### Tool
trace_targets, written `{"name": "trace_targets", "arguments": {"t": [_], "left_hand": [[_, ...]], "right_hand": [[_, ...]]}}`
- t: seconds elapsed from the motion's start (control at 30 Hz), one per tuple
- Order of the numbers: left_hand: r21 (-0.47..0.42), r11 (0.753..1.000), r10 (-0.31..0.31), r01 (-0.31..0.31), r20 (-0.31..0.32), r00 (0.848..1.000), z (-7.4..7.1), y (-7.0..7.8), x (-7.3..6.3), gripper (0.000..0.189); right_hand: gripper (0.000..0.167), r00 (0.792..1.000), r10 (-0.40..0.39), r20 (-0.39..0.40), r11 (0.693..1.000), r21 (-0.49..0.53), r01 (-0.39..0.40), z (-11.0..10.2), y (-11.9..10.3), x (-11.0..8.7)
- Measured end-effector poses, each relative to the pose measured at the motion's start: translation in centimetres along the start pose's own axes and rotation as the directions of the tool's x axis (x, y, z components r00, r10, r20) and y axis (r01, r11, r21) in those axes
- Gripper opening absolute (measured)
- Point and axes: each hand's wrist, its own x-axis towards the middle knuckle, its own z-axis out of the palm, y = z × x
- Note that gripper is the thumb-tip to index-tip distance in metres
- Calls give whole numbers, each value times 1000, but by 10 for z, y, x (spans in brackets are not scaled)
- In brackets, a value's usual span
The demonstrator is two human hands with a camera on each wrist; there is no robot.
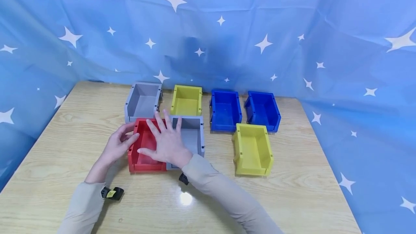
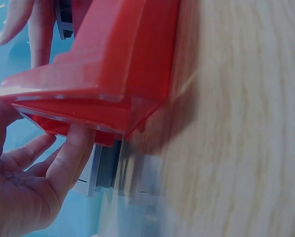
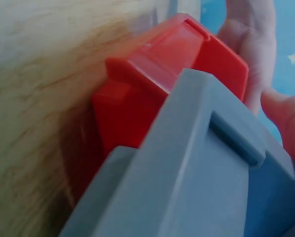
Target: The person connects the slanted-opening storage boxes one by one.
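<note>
My left hand [image 1: 114, 148] grips the left wall of a red bin [image 1: 147, 168]. In the left wrist view its fingers [image 2: 70, 158] tuck under the red rim, with the thumb lying along the top. My right hand [image 1: 169, 144] is spread wide over the seam between the red bin and a grey bin [image 1: 202, 136] standing beside it on the right. In the right wrist view the grey bin [image 3: 187, 148] fills the foreground, close against the red one [image 3: 137, 94]. Part of both bins is hidden beneath the right hand.
Behind stand another grey bin [image 1: 143, 104], a yellow bin [image 1: 186, 100] and two blue bins, one [image 1: 226, 113] left of the other [image 1: 264, 111]. A second yellow bin [image 1: 254, 151] sits in front of the blue pair. A starry blue cloth [image 1: 221, 46] borders the wooden table [image 1: 156, 205].
</note>
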Motion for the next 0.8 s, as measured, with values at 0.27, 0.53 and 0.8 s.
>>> {"name": "trace_targets", "arguments": {"t": [0.27, 0.53, 0.8], "left_hand": [[3, 1000, 12, -12, -7, 1000, 1, 4, 0, 51], [10, 1000, 29, -29, -14, 999, 1, 5, -1, 50], [-18, 1000, 10, -10, -5, 1000, -1, 1, 1, 49]], "right_hand": [[91, 999, -28, -40, 999, 41, 30, 20, 4, -2], [91, 995, -56, -86, 995, 83, 63, 23, 5, -2], [87, 994, -55, -96, 989, 134, 68, 21, 5, 1]]}}
